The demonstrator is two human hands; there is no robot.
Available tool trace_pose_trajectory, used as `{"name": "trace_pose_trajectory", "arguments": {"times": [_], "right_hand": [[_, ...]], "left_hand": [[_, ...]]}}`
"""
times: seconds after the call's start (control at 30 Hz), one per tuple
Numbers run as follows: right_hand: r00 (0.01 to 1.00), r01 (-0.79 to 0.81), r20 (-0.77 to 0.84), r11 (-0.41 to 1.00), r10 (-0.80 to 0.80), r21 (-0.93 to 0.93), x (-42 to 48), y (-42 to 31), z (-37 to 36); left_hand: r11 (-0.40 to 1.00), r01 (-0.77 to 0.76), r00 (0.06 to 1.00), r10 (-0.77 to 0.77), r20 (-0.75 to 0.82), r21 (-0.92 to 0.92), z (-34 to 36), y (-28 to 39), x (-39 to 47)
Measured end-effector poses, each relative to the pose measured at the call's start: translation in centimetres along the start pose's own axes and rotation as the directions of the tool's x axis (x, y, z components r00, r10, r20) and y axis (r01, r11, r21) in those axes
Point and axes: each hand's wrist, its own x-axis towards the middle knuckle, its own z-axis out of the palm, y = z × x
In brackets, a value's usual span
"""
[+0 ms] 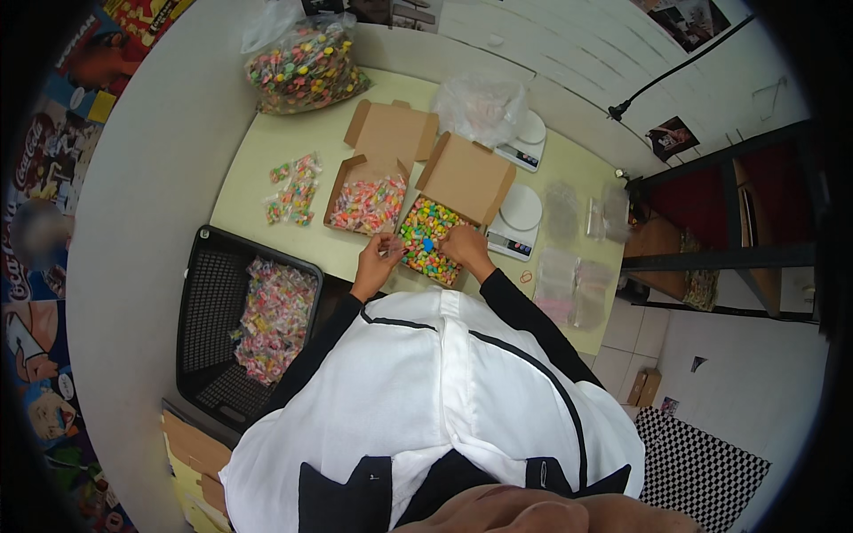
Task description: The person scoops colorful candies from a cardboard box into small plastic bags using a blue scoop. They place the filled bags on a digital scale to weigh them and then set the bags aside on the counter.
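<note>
My left hand [374, 265] pinches a small clear plastic bag [394, 248] at the left edge of an open cardboard box [412, 268]. Loose multicoloured candies [433, 223] fill this box. Over its right side, my right hand [468, 248] reaches in with its fingers bent down to the candies. A small bright blue piece [428, 244] lies just left of those fingertips; whether they hold it is not clear. Beside it on the left, a second open cardboard box [331, 212] contains candies in clear wrapping [370, 204].
Small filled bags [293, 193] lie on the table's left. A black basket [212, 306] holds wrapped candies. A large candy bag [303, 66] stands behind. Two white kitchen scales [521, 208], flat clear bags [556, 280] and rubber bands [526, 276] are at right, before a dark shelf [720, 258].
</note>
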Motion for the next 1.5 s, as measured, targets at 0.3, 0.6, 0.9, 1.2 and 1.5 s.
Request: {"name": "trace_pose_trajectory", "arguments": {"times": [0.3, 0.6, 0.9, 1.2, 1.5], "right_hand": [[0.996, 0.018, -0.089, 0.990, -0.005, 0.142, -1.5, 0.7, 0.0], [0.994, -0.062, 0.105, 0.874, 0.013, 0.482, -0.2, 2.8, -0.2], [0.993, 0.091, -0.033, 0.561, -0.112, 0.823, -1.8, 2.5, -3.5], [0.888, 0.404, -0.390, 0.816, -0.242, 0.414, -6.9, -1.4, -7.6], [0.896, 0.332, -0.415, 0.857, -0.157, 0.394, -7.0, -0.5, -7.9]], "left_hand": [[1.000, 0.000, 1.000, 0.000, -0.004, 0.015, 0.0, -0.2, 0.1], [0.997, -0.064, 0.997, 0.065, 0.037, -0.031, 0.1, 0.4, 0.1], [0.968, -0.227, 0.972, 0.220, 0.079, 0.103, 1.3, 4.4, 1.0], [0.968, -0.250, 0.957, 0.251, 0.147, -0.028, 3.2, 7.1, 2.5], [0.954, -0.193, 0.956, 0.236, 0.176, -0.230, 3.6, 5.7, 2.6]]}}
